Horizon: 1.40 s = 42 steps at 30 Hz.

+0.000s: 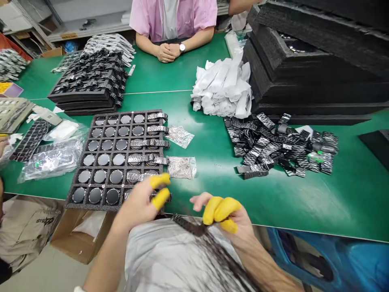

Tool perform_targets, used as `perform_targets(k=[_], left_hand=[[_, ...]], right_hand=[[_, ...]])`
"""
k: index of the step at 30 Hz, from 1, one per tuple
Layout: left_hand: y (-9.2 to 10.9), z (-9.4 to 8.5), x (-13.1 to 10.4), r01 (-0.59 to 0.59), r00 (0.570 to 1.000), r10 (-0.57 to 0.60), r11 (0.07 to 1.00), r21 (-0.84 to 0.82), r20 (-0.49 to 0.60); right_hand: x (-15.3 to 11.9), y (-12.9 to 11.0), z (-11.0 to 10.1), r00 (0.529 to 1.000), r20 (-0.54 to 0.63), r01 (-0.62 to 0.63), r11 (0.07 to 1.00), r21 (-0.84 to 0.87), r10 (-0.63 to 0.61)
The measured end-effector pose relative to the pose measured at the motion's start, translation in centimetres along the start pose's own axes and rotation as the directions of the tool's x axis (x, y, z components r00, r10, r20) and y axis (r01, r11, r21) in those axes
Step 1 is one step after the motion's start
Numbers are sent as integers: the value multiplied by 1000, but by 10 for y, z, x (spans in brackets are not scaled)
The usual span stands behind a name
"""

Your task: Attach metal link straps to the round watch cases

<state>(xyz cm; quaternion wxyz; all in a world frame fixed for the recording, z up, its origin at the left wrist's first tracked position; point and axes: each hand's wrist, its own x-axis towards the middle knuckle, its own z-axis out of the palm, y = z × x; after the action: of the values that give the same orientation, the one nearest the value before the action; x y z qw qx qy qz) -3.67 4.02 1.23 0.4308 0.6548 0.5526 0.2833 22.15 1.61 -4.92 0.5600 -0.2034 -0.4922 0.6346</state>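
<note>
Bright, even indoor light; glints on piled metal straps (pixel 258 150); hands (pixel 138 207) (pixel 234 217) motion-blurred; edges stretched, wide-angle.

Glossy metal-look watch straps (pixel 258 151), rough matt foam tray (pixel 91 206)

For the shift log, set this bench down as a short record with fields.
Left hand: fingertips apart, at the near right corner of the tray
Right hand: holding a dark band, blurred
Tray: black foam, round watch faces in cells, bands along its right side
Beside tray: two clear bags of metal pins
Farther right: a pile of dark bands
Opposite: co-worker's hands, clasped on the green table
</note>
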Motion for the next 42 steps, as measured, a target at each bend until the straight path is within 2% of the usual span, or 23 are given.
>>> perform_targets(k=[1,2,3,6,8,11,14,17,20,23,25,27,28,30,33,35,37,39,42], left_hand=[[-5,-19,21,3,992,27,970,243,-122],[-12,-36,45,45,981,50,883,468,-189],[-20,-53,70,104,982,26,756,646,-189],[-43,-90,140,154,984,-35,661,735,-175],[-52,-103,172,162,986,-78,623,765,-145],[-57,-108,197,160,987,-113,589,792,-115],[-59,-108,202,146,989,-104,600,787,-104],[-62,-115,197,139,990,-67,650,747,-126],[-60,-122,186,167,979,-39,723,671,-201],[-46,-114,166,194,960,-44,815,546,-276],[-32,-98,143,173,962,-52,876,450,-269],[-17,-78,114,123,975,-50,934,335,-218],[-10,-67,98,78,982,-42,978,195,-184],[-2,-46,68,13,985,-8,1000,29,-170],[-1,-14,31,-55,981,30,990,-128,-190],[-5,6,13,-9,996,-20,946,-323,-86],[-10,22,-2,89,996,-75,879,-468,49],[-14,32,-14,107,993,-73,897,-429,94],[-19,36,-25,-54,997,61,988,-143,39]], right_hand=[[0,-2,0,998,-50,-28,999,40,30],[0,-3,0,993,-101,-56,996,68,62],[0,-4,0,985,-146,-84,993,80,95],[-1,-1,-1,964,-222,-134,989,60,144],[-5,3,-1,963,-222,-142,988,52,150],[-14,9,-1,959,-226,-166,985,48,172],[-20,10,-2,944,-264,-193,980,48,199],[-23,9,-1,934,-278,-209,974,93,227],[-26,12,0,909,-295,-256,953,164,295],[-32,23,1,872,-299,-319,914,252,387],[-35,33,2,851,-290,-354,887,298,437],[-34,40,6,838,-276,-382,868,318,470],[-31,43,8,834,-271,-394,862,319,481],[-24,45,17,825,-264,-419,854,309,500],[-8,40,33,812,-254,-456,842,288,526],[3,34,43,808,-210,-489,825,284,551],[11,30,51,806,-149,-522,807,277,573],[15,27,55,800,-102,-551,792,265,591],[15,27,58,780,-57,-595,767,241,623]])
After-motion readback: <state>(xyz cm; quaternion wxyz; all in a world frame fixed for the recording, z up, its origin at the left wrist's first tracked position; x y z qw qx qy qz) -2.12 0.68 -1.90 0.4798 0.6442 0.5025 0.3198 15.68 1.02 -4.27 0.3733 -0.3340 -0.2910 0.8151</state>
